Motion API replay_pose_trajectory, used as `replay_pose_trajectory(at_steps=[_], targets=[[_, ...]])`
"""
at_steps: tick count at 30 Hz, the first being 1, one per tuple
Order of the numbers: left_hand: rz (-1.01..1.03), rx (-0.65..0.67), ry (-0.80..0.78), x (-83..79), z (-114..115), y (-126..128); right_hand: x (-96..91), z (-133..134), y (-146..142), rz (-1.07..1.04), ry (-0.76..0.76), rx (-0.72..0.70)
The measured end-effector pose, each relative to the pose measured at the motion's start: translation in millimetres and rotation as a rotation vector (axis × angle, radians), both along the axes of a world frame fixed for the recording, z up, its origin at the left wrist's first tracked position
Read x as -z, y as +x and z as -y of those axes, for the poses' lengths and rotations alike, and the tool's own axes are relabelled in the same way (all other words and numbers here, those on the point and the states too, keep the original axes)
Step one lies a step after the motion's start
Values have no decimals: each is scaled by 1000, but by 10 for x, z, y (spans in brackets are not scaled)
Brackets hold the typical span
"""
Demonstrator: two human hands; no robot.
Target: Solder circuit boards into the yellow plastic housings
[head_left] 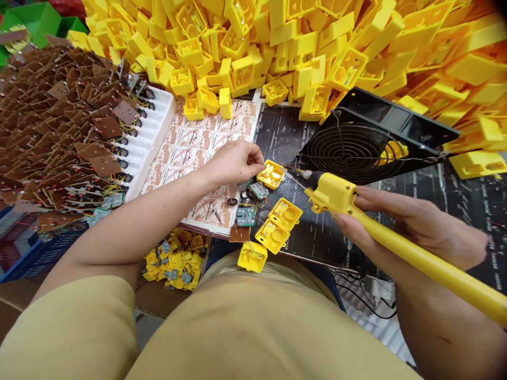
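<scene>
My left hand (238,161) is closed in a pinch at the left edge of a small yellow plastic housing (270,174); what the fingertips hold is hidden. My right hand (420,227) grips a yellow soldering gun (336,192) with a long handle. Its thin metal tip points left, close to the right side of that housing. Nearer my body lie more open yellow housings (273,235) with speaker-grille holes. Beside them are small green circuit boards (245,216) with wires, and a brown board (240,234).
A black fan (348,150) with a wire guard leans behind the soldering gun. Yellow housings (237,42) are heaped along the back. At left, many brown boards (59,121) pile up by a white foam tray (158,113). A box of yellow parts (176,258) sits below the table edge.
</scene>
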State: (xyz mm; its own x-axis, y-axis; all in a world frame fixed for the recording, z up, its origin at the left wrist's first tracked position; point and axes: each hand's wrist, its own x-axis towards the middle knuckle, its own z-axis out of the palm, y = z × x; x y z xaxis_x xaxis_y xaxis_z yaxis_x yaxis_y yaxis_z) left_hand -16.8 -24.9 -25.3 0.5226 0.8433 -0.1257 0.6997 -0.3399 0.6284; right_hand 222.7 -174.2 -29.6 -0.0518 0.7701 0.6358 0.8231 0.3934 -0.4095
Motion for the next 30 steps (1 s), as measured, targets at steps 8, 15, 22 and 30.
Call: replay_pose_trajectory(at_steps=[8, 15, 22, 30], targets=[[-214, 11, -5, -146, -47, 168, -17, -139, -68, 161, 167, -150], [-364, 73, 35, -233, -69, 242, -117, -216, -120, 197, 124, -275], [-397, 118, 65, -247, -70, 262, -206, -240, -24, 153, 138, -277], [-359, 109, 62, -198, -92, 269, -152, -250, -75, 208, 118, -264]])
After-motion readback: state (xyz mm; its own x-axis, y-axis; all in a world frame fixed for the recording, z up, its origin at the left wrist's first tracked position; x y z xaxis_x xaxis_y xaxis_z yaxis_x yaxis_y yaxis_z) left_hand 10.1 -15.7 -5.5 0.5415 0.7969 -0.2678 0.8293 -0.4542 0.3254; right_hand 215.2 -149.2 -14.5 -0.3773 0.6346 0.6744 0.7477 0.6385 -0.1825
